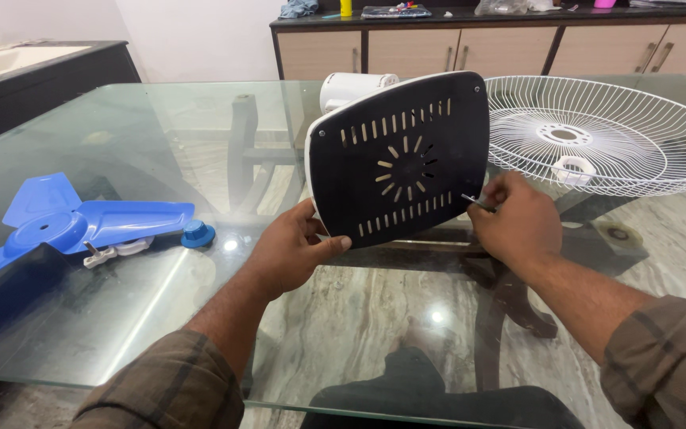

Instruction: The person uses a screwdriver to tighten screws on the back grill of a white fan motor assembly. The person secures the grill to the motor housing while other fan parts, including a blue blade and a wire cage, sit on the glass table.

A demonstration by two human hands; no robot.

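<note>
Holding the fan base tilted up, its black underside facing me

I am gripping the fan base (398, 155) at its lower left corner with my left hand (291, 250), thumb curled over the black vented plate and fingers closed behind the white edge. My right hand (518, 222) is pinched shut around a thin metal tool (470, 199), its tip touching the plate's right edge. The base is standing tilted above the glass table (152, 135), in front of the white wire fan guard (597, 135). I judge that the tool could slip off the edge and scratch the plate, or that the base could twist out of my 1-handed grip and strike the glass. The blue fan blade (65, 222) and blue knob (198, 233) are lying well apart to my left.
</note>
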